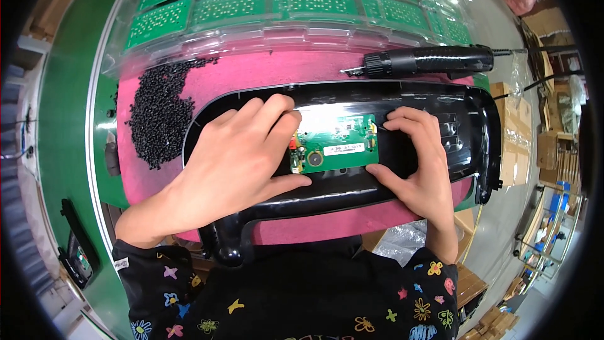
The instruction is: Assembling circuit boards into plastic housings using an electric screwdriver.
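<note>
Spare housing: at the far left, well apart from the table's left edge, a dark elongated plastic housing with a small green part inside.
Small parts: a loose heap of tiny black pieces near the left edge of the pink-topped table, spreading toward its far left corner.
Left hand: the bare left hand lies over the board's left end, fingers bent near the upper left corner, thumb stretched along the lower left; a moderate gap parts them, and I cannot tell whether it grips.
Trays: clear plastic trays along the table's far edge, bearing rows of green perforated circuit boards.
Circuit board: a rectangular green board with a white label and small components, inside the housing, between the hands.
Housing: a long glossy black plastic shell, open side up, reaching toward the table's right edge.
Right hand: the bare right hand is half open, curved around the board's right end, thumb by its lower right corner; its hold is unclear.
Screwdriver: a black corded electric screwdriver near the table's far right corner, bit pointing left.
Boxes: brown cardboard boxes beyond the right edge.
</note>
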Available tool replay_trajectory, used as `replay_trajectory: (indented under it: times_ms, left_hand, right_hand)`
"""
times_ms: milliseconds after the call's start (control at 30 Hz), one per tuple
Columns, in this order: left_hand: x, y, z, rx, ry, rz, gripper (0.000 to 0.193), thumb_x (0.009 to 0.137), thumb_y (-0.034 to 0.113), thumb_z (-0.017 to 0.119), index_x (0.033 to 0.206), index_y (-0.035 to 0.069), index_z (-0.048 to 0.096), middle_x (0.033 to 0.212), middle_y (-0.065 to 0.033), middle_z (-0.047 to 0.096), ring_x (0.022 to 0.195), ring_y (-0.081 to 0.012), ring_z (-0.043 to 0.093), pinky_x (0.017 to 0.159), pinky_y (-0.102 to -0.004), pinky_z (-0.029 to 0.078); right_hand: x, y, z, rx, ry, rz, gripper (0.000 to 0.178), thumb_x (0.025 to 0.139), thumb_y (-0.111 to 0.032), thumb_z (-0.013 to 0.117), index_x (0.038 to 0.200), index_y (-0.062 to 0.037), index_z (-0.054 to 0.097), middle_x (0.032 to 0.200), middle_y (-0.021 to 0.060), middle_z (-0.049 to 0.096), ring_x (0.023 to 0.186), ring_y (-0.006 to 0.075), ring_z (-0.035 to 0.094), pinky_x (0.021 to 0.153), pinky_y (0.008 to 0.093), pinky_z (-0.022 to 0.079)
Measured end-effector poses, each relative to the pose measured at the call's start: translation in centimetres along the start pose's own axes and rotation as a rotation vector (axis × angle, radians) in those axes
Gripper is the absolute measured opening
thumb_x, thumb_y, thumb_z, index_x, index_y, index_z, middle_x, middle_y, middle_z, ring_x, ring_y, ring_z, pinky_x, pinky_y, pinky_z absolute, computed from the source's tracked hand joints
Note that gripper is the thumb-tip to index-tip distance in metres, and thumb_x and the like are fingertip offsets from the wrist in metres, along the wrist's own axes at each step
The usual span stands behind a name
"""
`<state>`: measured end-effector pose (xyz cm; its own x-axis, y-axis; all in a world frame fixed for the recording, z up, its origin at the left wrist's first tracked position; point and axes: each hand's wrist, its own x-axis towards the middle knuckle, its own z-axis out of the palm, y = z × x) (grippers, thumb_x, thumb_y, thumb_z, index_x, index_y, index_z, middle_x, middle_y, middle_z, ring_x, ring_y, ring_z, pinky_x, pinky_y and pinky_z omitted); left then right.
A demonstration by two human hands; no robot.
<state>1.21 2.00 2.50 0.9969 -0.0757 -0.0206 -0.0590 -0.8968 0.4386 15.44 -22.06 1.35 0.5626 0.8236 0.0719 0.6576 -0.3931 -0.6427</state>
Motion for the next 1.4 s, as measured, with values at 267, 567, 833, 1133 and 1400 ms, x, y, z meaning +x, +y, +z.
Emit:
replay_trajectory:
  times_ms: [267,567,833,1133,1400]
  left_hand:
    - [-0.3,-0.7,0.2,-0.031,0.051,0.019,0.081,0.063,0.045,0.085,0.122,0.000,0.053,0.116,-0.0098,0.055,0.098,-0.0271,0.060,0.081,-0.0371,0.052]
    - [-1.3,-2.3,-2.8,-0.275,0.461,0.011,0.024,0.080,-0.006,0.069,0.103,0.000,0.062,0.093,-0.0111,0.060,0.078,-0.0260,0.063,0.067,-0.0343,0.051]
    - [-2.0,-6.4,-4.4,-0.128,0.653,-0.099,0.012,0.086,-0.003,0.064,0.097,-0.002,0.059,0.087,-0.0153,0.066,0.077,-0.0313,0.065,0.069,-0.0369,0.050]
    - [-4.3,-9.6,-4.3,0.192,0.254,-0.326,0.029,0.074,0.016,0.078,0.096,0.001,0.065,0.090,-0.0129,0.064,0.100,-0.0352,0.061,0.084,-0.0436,0.051]
    - [-3.9,-9.8,-3.6,0.288,0.206,-0.370,0.010,0.077,0.006,0.070,0.083,-0.001,0.064,0.091,-0.0167,0.064,0.091,-0.0382,0.063,0.078,-0.0489,0.051]
  right_hand:
    - [0.4,-0.3,-0.1,-0.039,-0.025,0.028,0.067,0.059,-0.009,0.084,0.120,-0.0042,0.057,0.125,0.0120,0.055,0.114,0.0285,0.053,0.094,0.0359,0.043]
    - [1.6,0.4,-4.9,-0.302,0.449,0.117,0.057,0.088,-0.012,0.069,0.140,-0.0055,0.047,0.138,0.0122,0.051,0.121,0.0260,0.049,0.104,0.0365,0.037]
    - [6.2,5.1,-8.0,0.253,0.307,0.307,0.049,0.097,-0.009,0.062,0.143,-0.0104,0.044,0.117,0.0103,0.055,0.104,0.0145,0.056,0.090,0.0275,0.048]
    - [12.5,-3.1,-3.0,0.695,0.538,-0.164,0.054,0.095,-0.008,0.064,0.139,0.0033,0.035,0.127,0.0210,0.060,0.113,0.0238,0.060,0.103,0.0363,0.045]
    - [12.7,-3.6,-1.3,1.137,0.196,-0.055,0.037,0.096,-0.014,0.064,0.127,0.0008,0.050,0.097,0.0060,0.056,0.097,0.0193,0.055,0.094,0.0350,0.043]
